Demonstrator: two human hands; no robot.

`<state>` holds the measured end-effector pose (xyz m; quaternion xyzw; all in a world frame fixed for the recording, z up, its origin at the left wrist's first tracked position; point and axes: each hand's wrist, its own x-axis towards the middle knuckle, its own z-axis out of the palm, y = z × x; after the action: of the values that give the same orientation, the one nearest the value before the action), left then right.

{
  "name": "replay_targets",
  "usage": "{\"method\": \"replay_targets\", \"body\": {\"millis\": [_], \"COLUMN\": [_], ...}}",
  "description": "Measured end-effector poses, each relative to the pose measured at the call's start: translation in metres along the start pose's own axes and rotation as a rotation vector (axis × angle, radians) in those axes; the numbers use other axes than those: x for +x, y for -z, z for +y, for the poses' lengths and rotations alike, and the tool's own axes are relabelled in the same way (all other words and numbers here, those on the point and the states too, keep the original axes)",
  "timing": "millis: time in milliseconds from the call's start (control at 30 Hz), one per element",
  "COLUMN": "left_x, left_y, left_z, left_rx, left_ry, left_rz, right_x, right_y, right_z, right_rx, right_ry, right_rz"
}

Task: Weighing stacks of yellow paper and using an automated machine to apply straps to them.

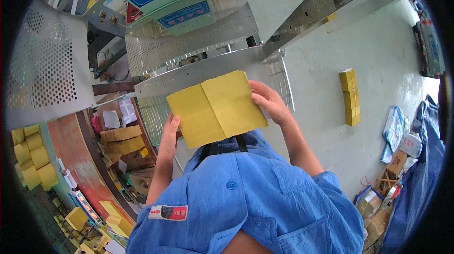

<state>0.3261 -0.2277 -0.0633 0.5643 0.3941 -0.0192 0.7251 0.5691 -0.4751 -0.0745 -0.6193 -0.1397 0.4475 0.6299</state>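
A creased yellow paper, at 12 o'clock from the shirt, is pinched by the left hand at 8 o'clock and right hand at 3, apparently being handled, with level support probably required next.

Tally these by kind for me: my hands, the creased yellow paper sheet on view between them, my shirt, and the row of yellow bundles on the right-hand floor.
Left hand and right hand: 2
Creased yellow paper sheet: 1, layers beneath uncountable
Blue shirt: 1
Row of yellow bundles: 1
Total: 5
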Motion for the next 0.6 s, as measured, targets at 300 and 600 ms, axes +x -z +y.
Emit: {"method": "replay_targets", "body": {"millis": [300, 600], "left_x": [0.006, 0.018], "left_y": [0.006, 0.007], "left_z": [-0.013, -0.041], "left_rx": [-0.372, 0.056], "left_ry": [0.153, -0.42], "left_rz": [0.01, 0.171], "right_x": [0.005, 0.042], "right_y": [-0.008, -0.018], "right_z": [0.012, -0.044], "right_rx": [0.242, 0.308], "right_ry": [-0.262, 0.174], "right_rz": [0.198, 0.151]}}
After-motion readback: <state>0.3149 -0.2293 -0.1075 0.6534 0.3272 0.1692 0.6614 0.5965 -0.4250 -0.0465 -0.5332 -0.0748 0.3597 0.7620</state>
